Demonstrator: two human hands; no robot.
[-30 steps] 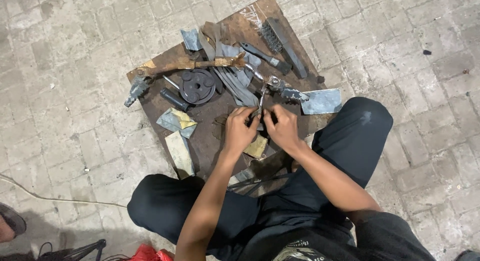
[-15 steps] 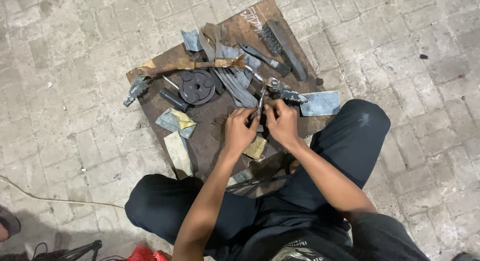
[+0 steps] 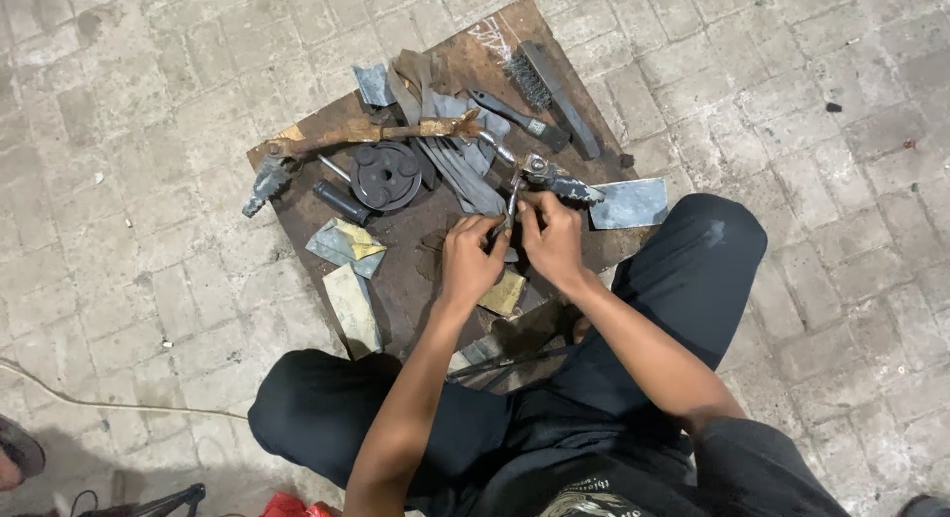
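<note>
— Hands meet over the rusty board (image 3: 297, 220): left hand (image 3: 470, 260) and right hand (image 3: 554, 242) both pinch a thin metal rod (image 3: 512, 198), fingers closed on it.

— Where does the rod sit?

— Upright-ish, above the board's middle, just below a small round fitting (image 3: 536, 167). Black pulley disc (image 3: 386, 175) lies to the left, wire brush (image 3: 550, 90) at the far edge, grey sheet scrap (image 3: 629, 202) beside the right hand.
</note>
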